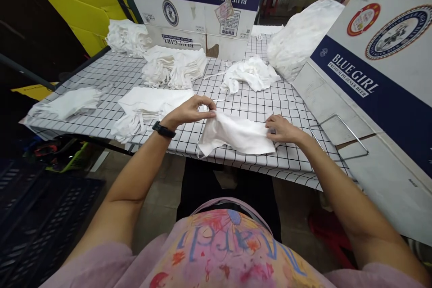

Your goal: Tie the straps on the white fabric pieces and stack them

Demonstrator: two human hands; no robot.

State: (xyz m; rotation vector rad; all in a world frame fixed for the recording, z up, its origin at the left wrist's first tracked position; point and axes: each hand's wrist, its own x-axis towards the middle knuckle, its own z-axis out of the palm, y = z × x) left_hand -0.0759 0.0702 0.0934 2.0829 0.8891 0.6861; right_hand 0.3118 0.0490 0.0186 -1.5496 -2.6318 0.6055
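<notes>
A piece of white cloth point(238, 132) with a thin strap at its lower left lies near the table's front edge, raised in a fold on its left side. My left hand point(197, 110), with a black band on the wrist, pinches its upper left corner between thumb and fingers. At the cloth's right end my right hand point(281, 129) has its thumb and fingers closed on the edge. Left of my left hand sits a stack of flat white cloth pieces point(155, 101) with straps hanging over the front. Beyond my hands is a loose heap of white cloth point(251, 74).
More white cloth stacks point(175, 65) stand farther back on the checked tablecloth point(286, 99). A cardboard box point(202, 9) closes off the rear; another box point(381, 81) leans in at right, by a metal wire frame point(351, 137). Behind is a bulging white bag point(300, 36).
</notes>
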